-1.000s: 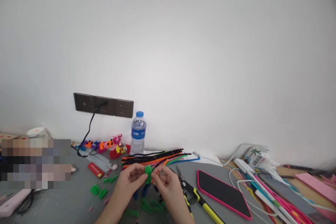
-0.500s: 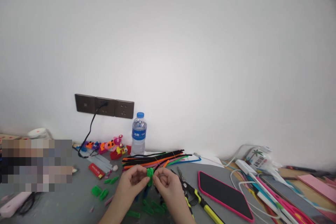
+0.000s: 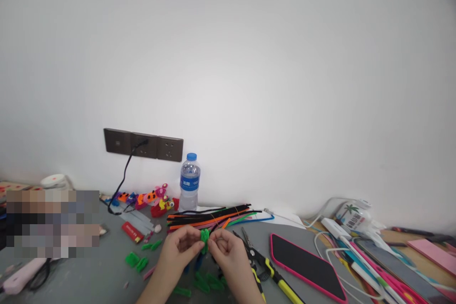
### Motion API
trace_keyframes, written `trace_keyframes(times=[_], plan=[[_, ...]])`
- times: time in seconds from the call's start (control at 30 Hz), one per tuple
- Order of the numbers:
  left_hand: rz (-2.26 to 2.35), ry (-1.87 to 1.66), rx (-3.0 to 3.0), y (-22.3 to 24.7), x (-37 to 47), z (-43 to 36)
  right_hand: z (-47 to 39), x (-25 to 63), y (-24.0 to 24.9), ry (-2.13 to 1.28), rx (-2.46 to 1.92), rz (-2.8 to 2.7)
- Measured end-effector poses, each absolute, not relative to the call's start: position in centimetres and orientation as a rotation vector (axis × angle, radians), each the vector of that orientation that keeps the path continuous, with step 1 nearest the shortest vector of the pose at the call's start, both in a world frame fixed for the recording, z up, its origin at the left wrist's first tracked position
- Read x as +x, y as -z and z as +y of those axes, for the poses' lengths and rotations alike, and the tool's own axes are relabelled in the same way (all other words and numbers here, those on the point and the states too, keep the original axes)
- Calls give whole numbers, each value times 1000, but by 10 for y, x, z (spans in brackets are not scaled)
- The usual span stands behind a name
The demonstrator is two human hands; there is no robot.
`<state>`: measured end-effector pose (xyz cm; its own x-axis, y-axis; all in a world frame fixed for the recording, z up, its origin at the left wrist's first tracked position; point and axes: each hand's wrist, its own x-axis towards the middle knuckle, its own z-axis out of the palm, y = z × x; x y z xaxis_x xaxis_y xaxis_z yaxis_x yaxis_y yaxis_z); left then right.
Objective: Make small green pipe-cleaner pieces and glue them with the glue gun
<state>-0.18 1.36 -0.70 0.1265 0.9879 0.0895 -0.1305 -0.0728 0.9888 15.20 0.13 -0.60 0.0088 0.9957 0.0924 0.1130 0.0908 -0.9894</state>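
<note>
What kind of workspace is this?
Probably a craft table against a wall: bundled pipe cleaners, yellow-handled pliers, and small fuzzy figures by the water bottle, while both hands work a green fuzzy piece.

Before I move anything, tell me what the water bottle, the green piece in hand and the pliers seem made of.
Water bottle: likely clear plastic, glossy, with a see-through body.
Green piece: probably chenille stem, matte, from its fuzzy edges.
Pliers: metal jaws, by their grey sheen; smooth-looking yellow-and-black grips, plastic or rubber.
</note>
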Motion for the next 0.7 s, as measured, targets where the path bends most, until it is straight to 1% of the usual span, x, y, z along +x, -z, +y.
trace_keyframes(times=[0.17, 0.37, 0.53, 0.7], plan=[[993, -1221, 1214, 6, -3, 13, 1, 149, 2, -1090, -1205, -1292], [992, -1235, 1214, 14, -4, 14, 2, 148, 10, -1058, -1191, -1282], [1001, -1257, 1249, 11, -2, 13, 2, 150, 9, -1013, -1226, -1322], [987, -1261, 1247, 7, -1, 11, 0, 150, 6, -1041, -1250, -1334]])
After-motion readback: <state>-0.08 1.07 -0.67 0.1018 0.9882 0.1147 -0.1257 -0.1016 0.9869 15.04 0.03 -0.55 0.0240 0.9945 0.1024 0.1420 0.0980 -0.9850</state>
